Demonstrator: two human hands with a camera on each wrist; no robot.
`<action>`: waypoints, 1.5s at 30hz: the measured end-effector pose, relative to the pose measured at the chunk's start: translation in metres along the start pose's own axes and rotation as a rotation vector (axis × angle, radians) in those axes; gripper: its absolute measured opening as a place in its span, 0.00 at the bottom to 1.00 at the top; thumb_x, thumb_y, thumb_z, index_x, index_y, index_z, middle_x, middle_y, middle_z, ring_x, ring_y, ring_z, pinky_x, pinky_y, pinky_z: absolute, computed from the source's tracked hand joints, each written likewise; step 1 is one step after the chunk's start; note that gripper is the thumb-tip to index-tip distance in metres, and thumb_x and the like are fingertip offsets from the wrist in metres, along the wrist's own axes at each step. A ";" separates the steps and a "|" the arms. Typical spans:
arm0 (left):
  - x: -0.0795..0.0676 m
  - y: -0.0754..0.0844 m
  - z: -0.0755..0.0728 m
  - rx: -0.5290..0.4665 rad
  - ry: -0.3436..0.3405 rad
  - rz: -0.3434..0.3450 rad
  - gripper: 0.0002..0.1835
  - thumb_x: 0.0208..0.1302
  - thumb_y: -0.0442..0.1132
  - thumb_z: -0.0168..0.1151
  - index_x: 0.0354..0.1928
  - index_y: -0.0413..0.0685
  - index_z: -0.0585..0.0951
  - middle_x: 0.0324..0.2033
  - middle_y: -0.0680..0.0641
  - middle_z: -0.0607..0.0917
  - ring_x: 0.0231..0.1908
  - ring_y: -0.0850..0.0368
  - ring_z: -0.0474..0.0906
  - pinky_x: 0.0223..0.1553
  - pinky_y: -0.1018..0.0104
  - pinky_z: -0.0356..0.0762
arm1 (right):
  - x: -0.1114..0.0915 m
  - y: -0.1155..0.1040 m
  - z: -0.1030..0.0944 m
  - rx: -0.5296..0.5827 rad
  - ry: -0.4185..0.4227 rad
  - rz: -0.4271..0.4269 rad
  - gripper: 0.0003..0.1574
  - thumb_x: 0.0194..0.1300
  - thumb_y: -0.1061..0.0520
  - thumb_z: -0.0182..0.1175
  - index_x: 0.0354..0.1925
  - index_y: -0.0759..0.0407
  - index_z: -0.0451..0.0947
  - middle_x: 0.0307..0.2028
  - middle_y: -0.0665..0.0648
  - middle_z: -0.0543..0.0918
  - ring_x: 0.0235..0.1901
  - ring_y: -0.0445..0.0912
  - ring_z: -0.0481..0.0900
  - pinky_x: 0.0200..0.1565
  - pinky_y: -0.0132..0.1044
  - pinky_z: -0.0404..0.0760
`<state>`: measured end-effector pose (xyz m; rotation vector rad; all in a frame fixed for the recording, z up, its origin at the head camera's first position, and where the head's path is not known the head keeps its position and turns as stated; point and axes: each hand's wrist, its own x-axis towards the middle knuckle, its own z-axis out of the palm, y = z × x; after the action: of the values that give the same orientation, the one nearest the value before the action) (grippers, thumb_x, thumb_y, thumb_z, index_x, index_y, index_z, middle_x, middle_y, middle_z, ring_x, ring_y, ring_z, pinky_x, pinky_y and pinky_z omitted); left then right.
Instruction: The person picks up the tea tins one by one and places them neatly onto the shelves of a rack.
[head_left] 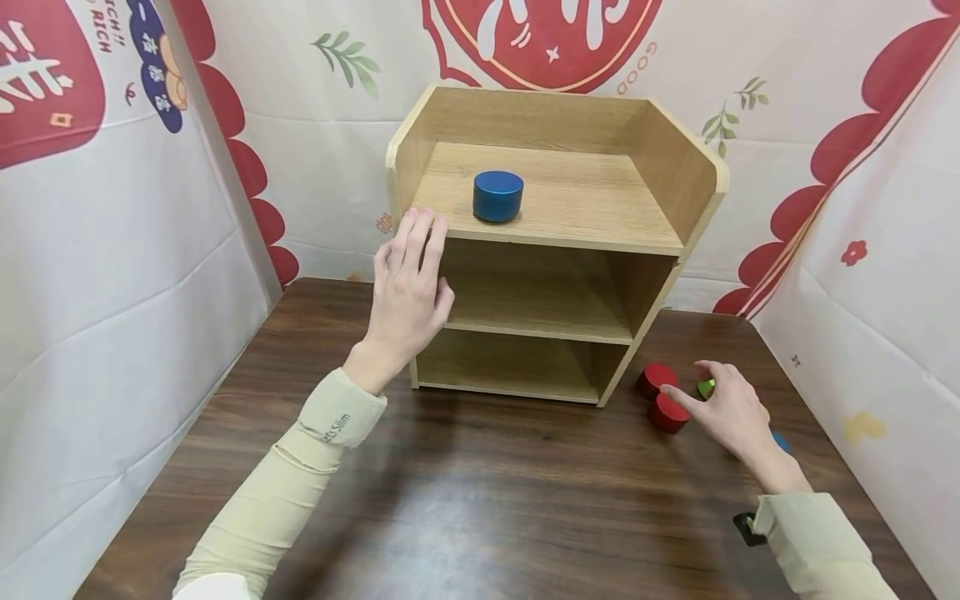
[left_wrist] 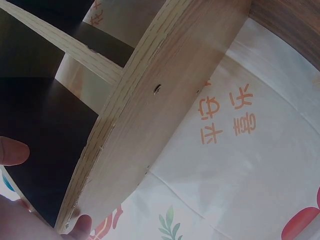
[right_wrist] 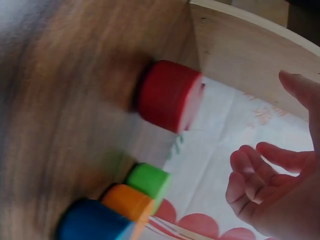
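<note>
My left hand (head_left: 405, 292) rests at the upper left front edge of a small wooden shelf (head_left: 555, 236), fingers nearly straight. In the left wrist view its thumb and fingertips appear around the shelf's side board (left_wrist: 145, 110). A blue cylinder (head_left: 497, 197) stands on the top board, just right of those fingertips. My right hand (head_left: 731, 412) hovers over the table's right side, thumb and fingers spread with nothing between them. Close to its thumb are two red cylinders (head_left: 669, 412), seen nearly in line in the right wrist view (right_wrist: 170, 96).
Green (right_wrist: 148, 180), orange (right_wrist: 128, 201) and blue (right_wrist: 92, 221) pieces stand in a row on the table, partly hidden by my right hand in the head view. A small black object (head_left: 750, 528) lies by the right cuff. Printed white cloth (head_left: 315, 167) walls surround the brown table (head_left: 480, 500).
</note>
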<state>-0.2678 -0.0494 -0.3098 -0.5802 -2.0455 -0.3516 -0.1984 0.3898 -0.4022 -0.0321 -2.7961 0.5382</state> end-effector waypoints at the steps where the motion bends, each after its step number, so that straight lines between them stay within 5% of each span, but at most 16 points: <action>1: 0.000 0.000 0.000 -0.001 0.000 -0.001 0.40 0.53 0.31 0.53 0.72 0.45 0.58 0.70 0.43 0.63 0.73 0.49 0.52 0.61 0.47 0.61 | 0.000 0.002 0.002 0.003 -0.021 0.008 0.49 0.55 0.34 0.65 0.57 0.71 0.69 0.47 0.71 0.74 0.43 0.61 0.73 0.36 0.53 0.74; 5: 0.000 -0.001 0.001 -0.001 0.001 -0.006 0.41 0.53 0.31 0.54 0.72 0.45 0.58 0.70 0.43 0.63 0.73 0.49 0.52 0.61 0.47 0.61 | 0.001 0.011 0.010 0.013 -0.099 0.025 0.54 0.55 0.33 0.64 0.58 0.78 0.66 0.52 0.77 0.70 0.50 0.66 0.69 0.48 0.62 0.72; 18: 0.000 0.000 0.000 -0.001 0.003 -0.007 0.40 0.52 0.31 0.54 0.72 0.46 0.59 0.70 0.43 0.64 0.73 0.49 0.53 0.61 0.47 0.61 | 0.001 0.025 0.031 0.007 -0.296 0.102 0.66 0.50 0.27 0.63 0.62 0.80 0.60 0.54 0.79 0.69 0.47 0.65 0.69 0.43 0.56 0.79; 26: 0.001 0.000 0.001 0.002 0.004 -0.008 0.41 0.52 0.31 0.53 0.72 0.46 0.59 0.70 0.43 0.64 0.73 0.49 0.52 0.61 0.47 0.61 | 0.000 0.028 0.038 0.011 -0.291 0.043 0.57 0.51 0.37 0.69 0.59 0.80 0.63 0.47 0.77 0.75 0.40 0.60 0.74 0.35 0.43 0.79; 34: 0.001 0.000 0.001 0.002 0.007 -0.006 0.40 0.52 0.31 0.53 0.72 0.45 0.59 0.69 0.43 0.64 0.73 0.49 0.53 0.61 0.47 0.61 | 0.000 0.031 0.044 0.007 -0.300 0.057 0.50 0.50 0.49 0.71 0.58 0.80 0.62 0.47 0.79 0.73 0.42 0.64 0.73 0.39 0.51 0.81; 45: 0.001 0.000 0.002 0.001 0.013 -0.007 0.40 0.52 0.31 0.53 0.72 0.45 0.59 0.69 0.43 0.64 0.73 0.49 0.53 0.61 0.48 0.61 | 0.000 0.031 0.047 0.012 -0.273 0.070 0.48 0.50 0.51 0.71 0.56 0.82 0.62 0.46 0.79 0.73 0.41 0.64 0.74 0.40 0.52 0.80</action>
<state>-0.2692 -0.0484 -0.3100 -0.5691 -2.0350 -0.3573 -0.2130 0.4021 -0.4555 -0.0578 -3.0669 0.6174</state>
